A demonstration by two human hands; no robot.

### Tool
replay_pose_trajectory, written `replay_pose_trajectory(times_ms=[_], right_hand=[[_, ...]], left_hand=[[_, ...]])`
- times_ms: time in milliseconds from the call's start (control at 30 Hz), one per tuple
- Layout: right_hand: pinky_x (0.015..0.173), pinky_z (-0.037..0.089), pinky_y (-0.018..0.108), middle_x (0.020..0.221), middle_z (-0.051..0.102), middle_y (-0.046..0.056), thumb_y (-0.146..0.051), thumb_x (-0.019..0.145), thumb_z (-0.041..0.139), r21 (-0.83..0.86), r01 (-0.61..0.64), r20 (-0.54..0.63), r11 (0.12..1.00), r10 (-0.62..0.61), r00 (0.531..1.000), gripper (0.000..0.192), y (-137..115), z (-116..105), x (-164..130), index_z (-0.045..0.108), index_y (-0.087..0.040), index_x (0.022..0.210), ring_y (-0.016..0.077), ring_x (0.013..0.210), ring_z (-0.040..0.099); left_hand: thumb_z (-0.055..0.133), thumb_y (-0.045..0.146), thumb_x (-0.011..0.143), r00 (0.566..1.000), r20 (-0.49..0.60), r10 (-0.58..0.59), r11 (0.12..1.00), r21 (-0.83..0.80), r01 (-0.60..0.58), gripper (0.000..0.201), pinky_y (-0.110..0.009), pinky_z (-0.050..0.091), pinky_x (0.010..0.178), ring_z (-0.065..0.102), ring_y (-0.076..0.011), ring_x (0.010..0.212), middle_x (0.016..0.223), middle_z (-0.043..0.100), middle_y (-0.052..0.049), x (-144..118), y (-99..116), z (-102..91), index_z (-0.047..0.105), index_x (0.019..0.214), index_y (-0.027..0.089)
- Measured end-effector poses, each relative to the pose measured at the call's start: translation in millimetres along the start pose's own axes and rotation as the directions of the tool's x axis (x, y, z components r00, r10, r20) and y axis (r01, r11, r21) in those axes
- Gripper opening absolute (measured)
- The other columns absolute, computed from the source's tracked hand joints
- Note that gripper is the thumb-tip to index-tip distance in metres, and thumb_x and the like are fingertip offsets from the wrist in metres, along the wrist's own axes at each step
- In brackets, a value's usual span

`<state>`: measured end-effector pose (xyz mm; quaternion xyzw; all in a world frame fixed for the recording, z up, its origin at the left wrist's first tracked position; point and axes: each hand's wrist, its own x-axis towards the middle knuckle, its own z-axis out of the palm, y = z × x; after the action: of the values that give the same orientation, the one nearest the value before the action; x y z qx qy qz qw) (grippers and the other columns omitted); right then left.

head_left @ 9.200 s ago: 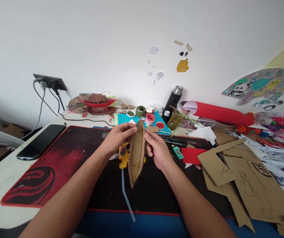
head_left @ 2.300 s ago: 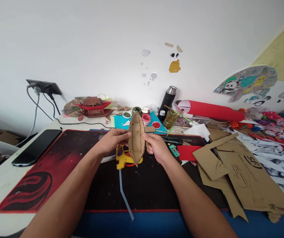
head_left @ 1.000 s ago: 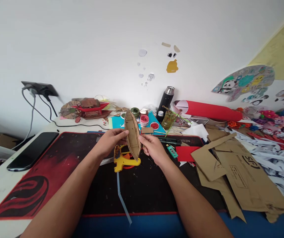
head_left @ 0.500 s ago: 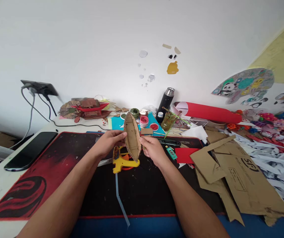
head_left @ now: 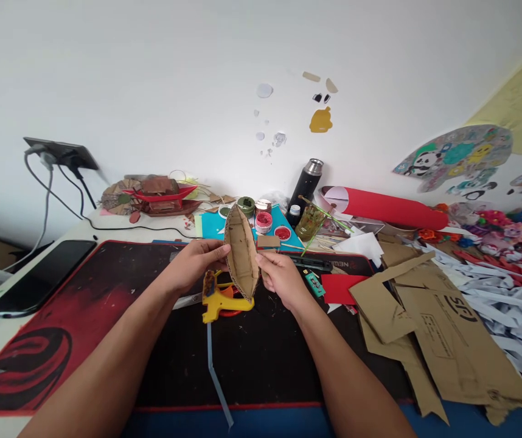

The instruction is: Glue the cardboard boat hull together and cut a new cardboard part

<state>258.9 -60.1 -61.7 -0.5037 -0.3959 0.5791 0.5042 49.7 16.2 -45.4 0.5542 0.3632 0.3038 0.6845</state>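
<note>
Two hands raise cardboard hull [head_left: 241, 255] above black mat [head_left: 119, 286], open side toward camera, likely for checking seams. Left hand [head_left: 193, 266] fingers pinch left wall; right hand [head_left: 279, 277] fingers pinch right wall. Yellow glue gun [head_left: 218, 297] lies just beneath, within reach. Cardboard offcuts [head_left: 434, 322] sprawl right. Paint pots [head_left: 264, 220], flask [head_left: 305, 185], red roll [head_left: 389, 208] line counter's far edge.

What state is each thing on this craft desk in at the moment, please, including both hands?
Left hand: gripping the boat's left side.
Right hand: gripping its right side.
Brown corrugated cardboard boat hull: held above the mat, open side towards the camera.
Yellow glue gun: lying on the mat.
Black smartphone: flat, screen dark.
Black flask: upright, capped.
Red paper roll: lying on its side.
Red paint pot: open.
</note>
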Motion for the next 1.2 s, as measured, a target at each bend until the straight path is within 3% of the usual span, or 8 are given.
replay_pose_trajectory(times_ms=[533, 767, 900, 1033, 1100, 1200], right_hand=[[0.041, 0.017, 0.023, 0.047, 0.031, -0.013, -0.059, 0.079, 0.078, -0.018, 0.022, 0.021, 1.0, -0.021, 1.0, 0.043, 6, -1, 2, 0.059, -0.021, 0.073, 0.006, 0.039, 0.025], [0.039, 0.022, 0.023, 0.044, 0.039, -0.01, -0.063, 0.083, 0.075, -0.037, 0.08, 0.021, 0.996, -0.079, 0.997, 0.047, 12, 2, 6, 0.072, -0.017, 0.091, 0.0087, 0.038, 0.031], [0.04, 0.024, 0.023, 0.047, 0.041, -0.01, -0.064, 0.086, 0.073, -0.034, 0.158, -0.091, 0.987, -0.161, 0.983, 0.054, 8, -5, 7, 0.076, -0.015, 0.107, 0.009, 0.04, 0.033], [0.04, 0.023, 0.023, 0.047, 0.039, -0.01, -0.065, 0.085, 0.074, -0.013, 0.171, -0.139, 0.985, -0.172, 0.975, 0.054, 3, -9, 7, 0.077, -0.014, 0.103, 0.0091, 0.041, 0.032], [0.04, 0.024, 0.023, 0.047, 0.04, -0.01, -0.065, 0.086, 0.073, -0.033, 0.171, -0.145, 0.985, -0.174, 0.974, 0.052, 3, -9, 6, 0.076, -0.015, 0.1, 0.0094, 0.041, 0.033], [0.041, 0.024, 0.023, 0.049, 0.04, -0.009, -0.065, 0.088, 0.071, -0.089, 0.17, -0.149, 0.981, -0.182, 0.972, 0.052, 7, -9, 6, 0.076, -0.015, 0.102, 0.0102, 0.042, 0.034]], left_hand=[[0.091, 0.063, 0.071, 1.0, -0.017, 0.002, 0.999, 0.049, -0.001, 0.049, -0.035, 0.06, 0.082, 0.072, -0.0236, 0.083, 0.09, 0.08, -0.008, -4, 5, 1.4, 0.083, 0.089, 0.018], [0.087, 0.065, 0.069, 0.991, -0.126, 0.046, 0.978, 0.209, -0.018, 0.051, -0.037, 0.058, 0.078, 0.071, -0.0238, 0.079, 0.086, 0.079, -0.006, -2, 7, 0.3, 0.078, 0.086, 0.018], [0.083, 0.069, 0.071, 0.974, -0.209, 0.085, 0.973, 0.229, -0.035, 0.055, -0.04, 0.06, 0.084, 0.074, -0.0277, 0.086, 0.092, 0.081, -0.008, -9, 23, -21.8, 0.079, 0.09, 0.017], [0.085, 0.068, 0.07, 0.956, -0.289, 0.043, 0.944, 0.324, 0.055, 0.055, -0.04, 0.061, 0.087, 0.077, -0.0304, 0.093, 0.099, 0.083, -0.009, -31, 41, -61.2, 0.081, 0.093, 0.018], [0.085, 0.068, 0.07, 0.935, -0.355, 0.006, 0.928, 0.351, 0.127, 0.053, -0.039, 0.062, 0.087, 0.077, -0.0302, 0.094, 0.098, 0.084, -0.008, -45, 43, -82.0, 0.081, 0.092, 0.019], [0.089, 0.064, 0.066, 0.909, -0.411, -0.071, 0.949, 0.254, 0.189, 0.051, -0.037, 0.063, 0.086, 0.079, -0.0289, 0.091, 0.095, 0.085, -0.009, -61, 37, -107.1, 0.081, 0.088, 0.019]])
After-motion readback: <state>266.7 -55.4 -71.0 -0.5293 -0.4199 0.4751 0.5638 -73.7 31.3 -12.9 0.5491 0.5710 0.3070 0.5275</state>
